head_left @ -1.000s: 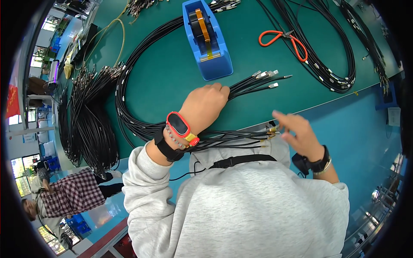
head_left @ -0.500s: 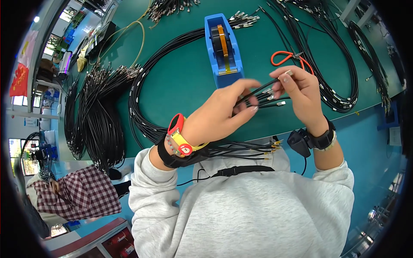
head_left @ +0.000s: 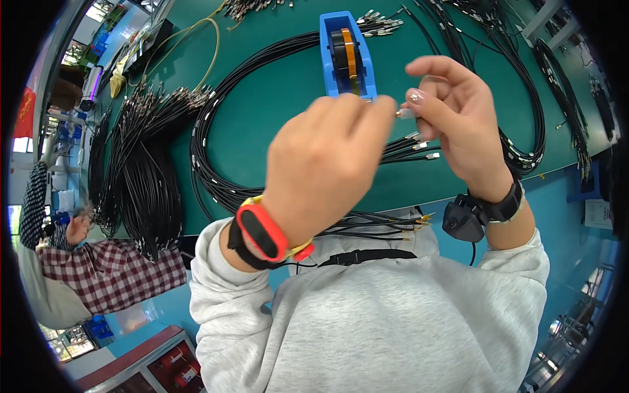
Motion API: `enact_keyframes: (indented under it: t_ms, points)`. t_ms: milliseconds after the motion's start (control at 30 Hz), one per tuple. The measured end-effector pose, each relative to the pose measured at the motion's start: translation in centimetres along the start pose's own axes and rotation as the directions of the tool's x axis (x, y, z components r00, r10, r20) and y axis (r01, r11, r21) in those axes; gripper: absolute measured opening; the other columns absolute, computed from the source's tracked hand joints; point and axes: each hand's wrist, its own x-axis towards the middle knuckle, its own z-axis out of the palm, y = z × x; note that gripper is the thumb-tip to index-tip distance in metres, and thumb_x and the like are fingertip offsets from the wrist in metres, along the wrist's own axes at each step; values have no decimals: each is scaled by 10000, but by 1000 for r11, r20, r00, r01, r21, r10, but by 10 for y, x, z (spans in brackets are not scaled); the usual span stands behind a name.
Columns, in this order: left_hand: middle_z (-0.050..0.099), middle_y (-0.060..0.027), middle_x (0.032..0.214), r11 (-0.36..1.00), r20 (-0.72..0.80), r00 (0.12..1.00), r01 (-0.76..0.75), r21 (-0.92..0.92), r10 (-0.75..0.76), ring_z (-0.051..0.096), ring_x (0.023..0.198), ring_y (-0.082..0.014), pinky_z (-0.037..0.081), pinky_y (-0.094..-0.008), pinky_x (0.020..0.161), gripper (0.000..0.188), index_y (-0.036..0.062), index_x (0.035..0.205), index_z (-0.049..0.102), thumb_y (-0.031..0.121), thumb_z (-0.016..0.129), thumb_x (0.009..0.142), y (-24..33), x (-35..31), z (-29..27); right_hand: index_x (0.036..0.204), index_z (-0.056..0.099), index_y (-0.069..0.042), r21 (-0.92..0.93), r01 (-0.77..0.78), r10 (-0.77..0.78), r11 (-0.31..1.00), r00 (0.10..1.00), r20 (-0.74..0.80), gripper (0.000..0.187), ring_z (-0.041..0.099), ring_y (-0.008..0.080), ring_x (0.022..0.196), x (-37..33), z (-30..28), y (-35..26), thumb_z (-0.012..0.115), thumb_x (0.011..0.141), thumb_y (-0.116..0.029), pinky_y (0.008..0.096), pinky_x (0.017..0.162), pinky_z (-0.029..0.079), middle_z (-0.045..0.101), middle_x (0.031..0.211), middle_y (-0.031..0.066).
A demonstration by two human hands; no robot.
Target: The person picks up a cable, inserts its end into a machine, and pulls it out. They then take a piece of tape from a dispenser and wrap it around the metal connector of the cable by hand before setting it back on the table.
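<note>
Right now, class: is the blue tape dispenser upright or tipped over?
Upright: the tape dispenser stands on its base on the green table, its roll on edge.

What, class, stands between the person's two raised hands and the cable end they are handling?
Nothing visible does. The right hand pinches the small metal connector in its fingers, and the left hand meets it there. The blue tape dispenser lies behind, on the green table.

A blue tape dispenser (head_left: pixel 346 56) stands on the green table (head_left: pixel 275 105), black cable bundles (head_left: pixel 134 170) left.
</note>
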Motion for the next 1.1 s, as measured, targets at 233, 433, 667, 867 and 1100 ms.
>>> enact_keyframes:
  t_ms: [233,433,667,867,1100]
  points:
    - [561,-81,725,986,-52,992,-124,-113,119,548,599,-203,440,-271,500,178,0,857,622,5,701,697,-27,-7,3,966,580,4,264,-337,294,904,937,189,178,529,49,629,17,-23,18,592,862,-139,161,565,397,578,756,18]
    - [558,-89,752,971,99,994,-28,-238,53,560,622,-216,456,-286,536,164,2,857,621,7,693,709,-49,-12,5,898,612,-7,-410,-278,295,869,955,-22,150,523,76,829,33,-33,47,598,857,-151,210,742,393,574,870,16]
    - [569,-90,797,916,128,988,-27,-400,84,570,664,-221,465,-298,544,166,0,844,610,5,696,701,-34,-8,18,893,633,-23,-482,-111,155,869,987,52,166,518,80,879,17,-30,49,578,875,-178,234,770,399,588,947,18]
    - [580,-90,821,911,134,990,22,-413,36,574,685,-220,471,-298,556,184,4,848,607,5,700,689,-24,-3,16,881,626,-25,134,-338,351,932,932,-93,155,527,85,850,8,-17,16,610,853,-177,233,797,382,613,919,18]
    - [598,-85,785,936,174,983,111,-334,-54,572,684,-218,467,-302,570,202,12,858,603,-2,701,681,-10,5,23,888,625,-26,164,-422,434,892,900,-43,137,528,83,822,-5,-12,-1,608,853,-157,235,793,381,618,862,12]
